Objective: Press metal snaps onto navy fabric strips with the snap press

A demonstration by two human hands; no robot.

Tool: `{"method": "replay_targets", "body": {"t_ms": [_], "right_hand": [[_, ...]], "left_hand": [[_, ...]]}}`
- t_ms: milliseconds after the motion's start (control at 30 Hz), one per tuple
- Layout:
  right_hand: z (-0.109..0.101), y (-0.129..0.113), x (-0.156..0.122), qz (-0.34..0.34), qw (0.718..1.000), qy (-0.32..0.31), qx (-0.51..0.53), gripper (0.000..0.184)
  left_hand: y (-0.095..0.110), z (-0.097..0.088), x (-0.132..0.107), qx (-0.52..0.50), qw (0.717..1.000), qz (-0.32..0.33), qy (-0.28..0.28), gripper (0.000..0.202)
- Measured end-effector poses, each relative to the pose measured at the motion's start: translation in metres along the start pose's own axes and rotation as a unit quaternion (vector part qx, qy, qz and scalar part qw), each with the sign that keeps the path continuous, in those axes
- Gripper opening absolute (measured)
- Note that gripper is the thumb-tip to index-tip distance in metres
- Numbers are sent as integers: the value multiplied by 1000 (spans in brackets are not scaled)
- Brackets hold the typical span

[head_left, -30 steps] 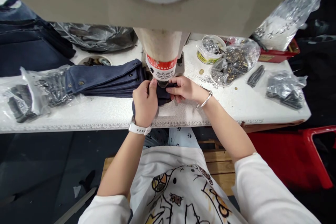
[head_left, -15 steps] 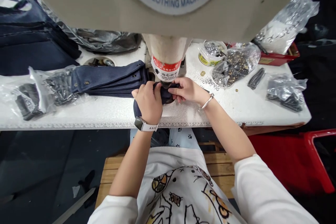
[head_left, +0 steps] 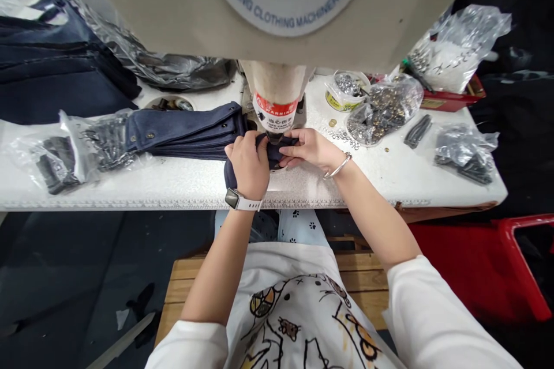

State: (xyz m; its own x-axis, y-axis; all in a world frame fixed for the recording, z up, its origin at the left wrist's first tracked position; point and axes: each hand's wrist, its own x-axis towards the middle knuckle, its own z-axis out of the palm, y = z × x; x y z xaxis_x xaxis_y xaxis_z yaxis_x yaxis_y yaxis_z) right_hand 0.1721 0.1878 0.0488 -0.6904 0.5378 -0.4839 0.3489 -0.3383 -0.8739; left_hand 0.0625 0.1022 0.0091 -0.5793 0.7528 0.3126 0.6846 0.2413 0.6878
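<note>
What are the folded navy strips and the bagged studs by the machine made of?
The folded navy strips look like woven cloth, perhaps denim: matte, with soft folds. The bagged studs look like metal with a glinting, brassy finish; alloy unclear.

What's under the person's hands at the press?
Dark navy fabric is pinched between the left hand and right hand, its end lying past the left hand over the white table. Whatever sits beneath the fabric at the press is covered.

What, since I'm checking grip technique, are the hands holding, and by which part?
The left hand and right hand pinch navy fabric at its end.
</note>
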Motion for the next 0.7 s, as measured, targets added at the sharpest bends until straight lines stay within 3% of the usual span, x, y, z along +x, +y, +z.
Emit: {"method": "replay_targets", "body": {"t_ms": [300,700], "right_hand": [[2,-8,-9,32,998,-8,57,14],[-10,-15,9,73,996,-48,-29,18]], "left_hand": [[2,-2,0,-12,1000,23,9,3],[-2,-4,4,-19,999,29,-1,6]]}}
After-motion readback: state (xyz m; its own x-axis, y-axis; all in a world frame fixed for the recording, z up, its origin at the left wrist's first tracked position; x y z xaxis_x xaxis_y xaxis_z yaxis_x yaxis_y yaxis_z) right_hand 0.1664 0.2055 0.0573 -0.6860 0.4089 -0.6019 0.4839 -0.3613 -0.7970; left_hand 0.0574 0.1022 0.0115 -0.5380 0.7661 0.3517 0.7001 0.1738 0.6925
